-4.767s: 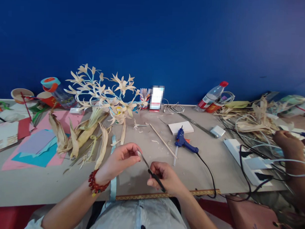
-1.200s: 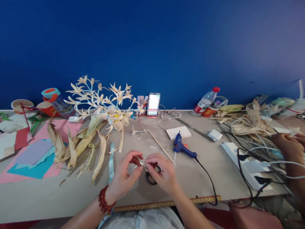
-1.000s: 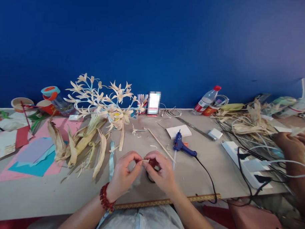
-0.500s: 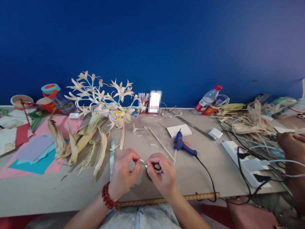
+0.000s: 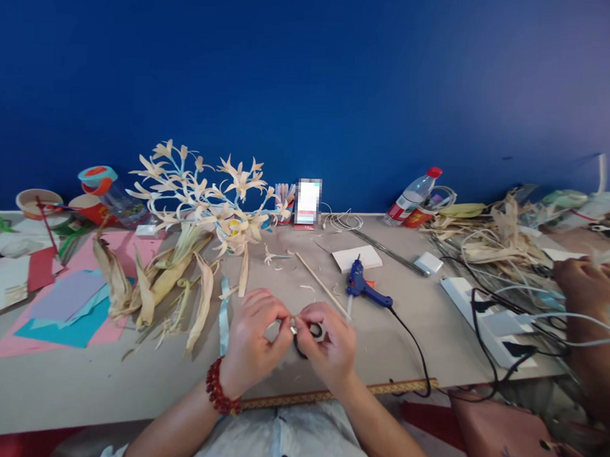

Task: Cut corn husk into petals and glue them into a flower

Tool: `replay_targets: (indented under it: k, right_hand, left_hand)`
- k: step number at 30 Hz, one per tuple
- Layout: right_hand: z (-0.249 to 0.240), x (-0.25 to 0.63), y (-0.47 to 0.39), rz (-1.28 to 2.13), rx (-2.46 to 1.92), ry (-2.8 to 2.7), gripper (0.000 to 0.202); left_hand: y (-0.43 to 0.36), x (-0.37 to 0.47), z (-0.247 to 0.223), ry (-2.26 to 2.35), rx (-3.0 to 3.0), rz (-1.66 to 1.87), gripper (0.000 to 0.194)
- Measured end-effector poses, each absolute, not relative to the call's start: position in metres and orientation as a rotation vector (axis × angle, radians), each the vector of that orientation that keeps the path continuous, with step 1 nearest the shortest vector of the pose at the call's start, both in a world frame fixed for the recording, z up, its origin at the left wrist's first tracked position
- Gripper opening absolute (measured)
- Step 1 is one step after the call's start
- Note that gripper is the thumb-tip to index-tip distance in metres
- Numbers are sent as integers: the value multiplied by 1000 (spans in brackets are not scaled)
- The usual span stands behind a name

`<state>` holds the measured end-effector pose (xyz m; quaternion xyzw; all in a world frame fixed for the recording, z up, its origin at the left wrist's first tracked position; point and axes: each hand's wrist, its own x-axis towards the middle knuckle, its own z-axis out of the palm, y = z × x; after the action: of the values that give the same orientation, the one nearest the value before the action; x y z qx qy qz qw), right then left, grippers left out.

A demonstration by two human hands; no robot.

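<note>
My left hand (image 5: 258, 340), with a red bead bracelet at the wrist, is closed in a pinch. My right hand (image 5: 331, 343) pinches too, its fingertips almost touching the left's. A tiny pale piece (image 5: 294, 321) shows between the fingertips, too small to name. Black loops like scissor handles (image 5: 299, 351) show under and behind my right fingers; I cannot tell if they are held. Left of my left hand lies a light blue ribbon (image 5: 225, 312). A thin wooden stick (image 5: 323, 286) and a blue glue gun (image 5: 365, 290) lie beyond my right hand.
Corn husks (image 5: 157, 290) and coloured paper (image 5: 56, 333) lie at left, below a branch of husk flowers (image 5: 200, 201). A phone (image 5: 308, 202) stands against the wall. A power strip (image 5: 462, 301) with cables lies at right, near another person's hand (image 5: 583, 285).
My hands have drawn closer together, fingertips now nearly meeting. The silvery metal between them shows less. The other person's hand at right has shifted slightly.
</note>
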<state>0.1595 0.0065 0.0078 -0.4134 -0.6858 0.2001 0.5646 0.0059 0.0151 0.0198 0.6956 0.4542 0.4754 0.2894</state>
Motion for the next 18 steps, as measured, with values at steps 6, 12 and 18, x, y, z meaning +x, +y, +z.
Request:
replay_targets:
  k: [6,12,18]
  right_hand:
    - [10,167,8,440,-965,-1523,12]
    - [12,160,7,455,-966,-1581,12]
    - [9,166,7,389,-963,-1507,11]
  left_hand:
    - [15,-8,23,1284,1870,1304,14]
    - [15,8,33,1175,2016,1205,15]
    - [18,3,22,1330,1995,1312,15]
